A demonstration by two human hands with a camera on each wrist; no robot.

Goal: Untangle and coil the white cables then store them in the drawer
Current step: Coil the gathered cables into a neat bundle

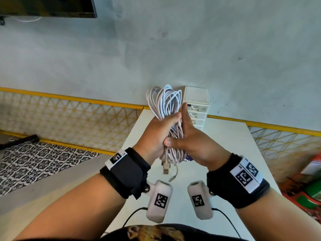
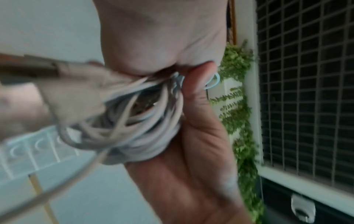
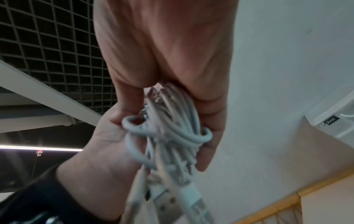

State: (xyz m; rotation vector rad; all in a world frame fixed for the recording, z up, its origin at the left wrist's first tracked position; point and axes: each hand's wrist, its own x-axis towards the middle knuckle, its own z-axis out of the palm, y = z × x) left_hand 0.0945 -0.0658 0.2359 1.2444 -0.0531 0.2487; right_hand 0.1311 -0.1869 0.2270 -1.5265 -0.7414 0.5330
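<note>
Head view: both hands (image 1: 173,134) apparently clasp the white cables (image 1: 165,101).

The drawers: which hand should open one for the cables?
Probably the right hand: it is nearer the white drawer unit, with fingers fairly straight, while the left hand grips the cable bundle.

White cables (image 1: 165,101); white drawer unit (image 1: 197,105); white bench (image 1: 225,145); yellow lattice railing (image 1: 69,112); black-and-white patterned floor tiles (image 1: 43,159); black wristbands (image 1: 126,171).

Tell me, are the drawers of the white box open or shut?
Shut, as far as shows: the drawer unit fronts sit flush, though the right hand hides part.
</note>
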